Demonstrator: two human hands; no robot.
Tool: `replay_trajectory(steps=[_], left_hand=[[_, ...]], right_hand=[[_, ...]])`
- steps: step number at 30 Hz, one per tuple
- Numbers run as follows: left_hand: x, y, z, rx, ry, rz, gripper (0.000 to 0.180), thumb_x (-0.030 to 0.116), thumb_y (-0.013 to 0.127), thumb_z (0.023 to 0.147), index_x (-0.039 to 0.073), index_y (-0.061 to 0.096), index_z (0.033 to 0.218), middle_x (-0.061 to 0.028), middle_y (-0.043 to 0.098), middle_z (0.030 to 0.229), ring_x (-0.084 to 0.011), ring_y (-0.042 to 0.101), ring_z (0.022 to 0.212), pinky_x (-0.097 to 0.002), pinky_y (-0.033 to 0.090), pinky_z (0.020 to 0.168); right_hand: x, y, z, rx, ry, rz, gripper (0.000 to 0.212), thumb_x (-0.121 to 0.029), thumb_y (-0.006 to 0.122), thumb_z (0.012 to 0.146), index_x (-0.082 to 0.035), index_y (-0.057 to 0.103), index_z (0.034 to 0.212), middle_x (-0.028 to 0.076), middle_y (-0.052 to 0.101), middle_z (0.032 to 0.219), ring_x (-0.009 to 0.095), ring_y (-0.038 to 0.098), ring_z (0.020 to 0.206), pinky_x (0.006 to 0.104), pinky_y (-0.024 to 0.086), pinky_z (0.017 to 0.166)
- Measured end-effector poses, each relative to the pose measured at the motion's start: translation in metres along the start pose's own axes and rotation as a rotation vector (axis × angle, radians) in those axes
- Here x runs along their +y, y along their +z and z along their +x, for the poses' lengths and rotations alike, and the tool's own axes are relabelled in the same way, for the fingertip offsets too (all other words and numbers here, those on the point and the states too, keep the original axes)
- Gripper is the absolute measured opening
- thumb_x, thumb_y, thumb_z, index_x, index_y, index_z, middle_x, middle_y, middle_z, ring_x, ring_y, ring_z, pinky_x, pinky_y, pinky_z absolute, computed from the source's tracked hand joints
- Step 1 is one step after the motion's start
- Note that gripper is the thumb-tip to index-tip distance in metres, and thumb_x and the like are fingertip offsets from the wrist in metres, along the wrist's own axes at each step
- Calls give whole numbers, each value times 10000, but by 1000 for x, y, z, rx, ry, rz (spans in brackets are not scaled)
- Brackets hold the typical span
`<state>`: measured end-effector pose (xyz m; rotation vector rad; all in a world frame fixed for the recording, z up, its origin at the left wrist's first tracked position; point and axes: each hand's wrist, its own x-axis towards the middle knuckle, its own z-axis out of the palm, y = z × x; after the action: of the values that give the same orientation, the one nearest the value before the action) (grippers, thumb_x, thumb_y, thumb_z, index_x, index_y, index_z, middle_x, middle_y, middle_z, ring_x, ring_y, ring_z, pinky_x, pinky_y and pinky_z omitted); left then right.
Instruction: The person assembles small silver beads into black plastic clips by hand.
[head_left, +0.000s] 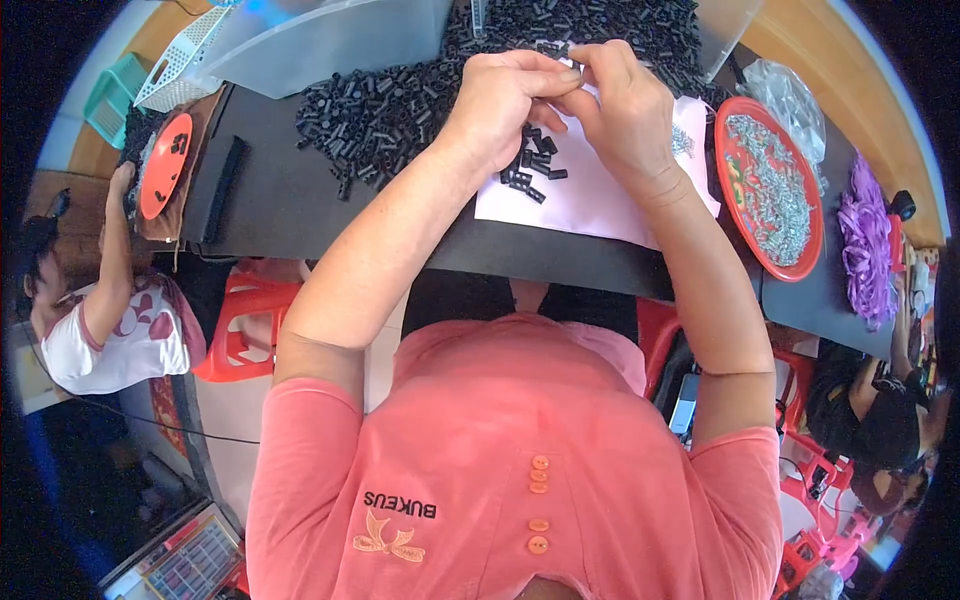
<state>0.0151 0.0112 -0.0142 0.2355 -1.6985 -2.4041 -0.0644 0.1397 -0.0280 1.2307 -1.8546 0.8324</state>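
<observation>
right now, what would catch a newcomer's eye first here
The two hands, left hand and right hand, meet fingertip to fingertip over a white sheet at the table's middle, pinching something too small to tell. Behind them sprawls a big heap of small black tubes, and to the right sits a red plate full of tiny silvery metal parts.

A few small black plastic tubes lie loose on a pale pink sheet on the table. One more tiny piece, maybe silver metal, is pinched up high between both hands' fingers.
</observation>
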Motion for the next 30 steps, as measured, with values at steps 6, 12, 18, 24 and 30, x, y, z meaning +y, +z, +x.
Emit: replay_trajectory(steps=[6, 12, 18, 24, 30], left_hand=[[-3, 0, -2, -21, 136, 114, 114, 52, 626, 842, -58, 653, 862, -124, 661, 756, -192, 632, 641, -283, 518, 603], [0, 4, -2, -89, 158, 50, 129, 59, 618, 855, -57, 650, 901, -132, 670, 762, -205, 646, 648, -289, 524, 637], [8, 7, -9, -104, 164, 15, 111, 37, 643, 828, -74, 654, 829, -149, 662, 770, -200, 638, 652, -280, 529, 595], [27, 12, -15, -49, 191, 93, 115, 88, 630, 852, -24, 655, 850, -96, 654, 800, -187, 630, 729, -298, 503, 684], [138, -13, -9, 454, 683, 666, 135, 107, 646, 765, -26, 621, 772, -99, 618, 656, -170, 580, 558, -295, 455, 528]], right_hand=[[-3, -4, 1, 44, -85, 10, 231, -197, 719, 675, -85, 568, 810, 65, 562, 719, 251, 594, 558, 355, 479, 485], [-1, -14, 3, 74, -115, -27, 277, -175, 779, 693, -44, 589, 847, 62, 547, 659, 215, 576, 535, 312, 461, 475], [-5, -19, 5, 90, -175, 25, 260, -183, 774, 702, -56, 589, 833, 68, 555, 669, 233, 582, 533, 325, 462, 475], [-18, -28, 16, 25, 186, 365, 209, -159, 728, 775, -24, 602, 873, 39, 576, 682, 129, 562, 578, 276, 453, 530], [14, -53, 29, 111, 507, 530, 204, -117, 718, 796, -10, 594, 917, 29, 587, 682, 85, 538, 613, 239, 445, 557]])
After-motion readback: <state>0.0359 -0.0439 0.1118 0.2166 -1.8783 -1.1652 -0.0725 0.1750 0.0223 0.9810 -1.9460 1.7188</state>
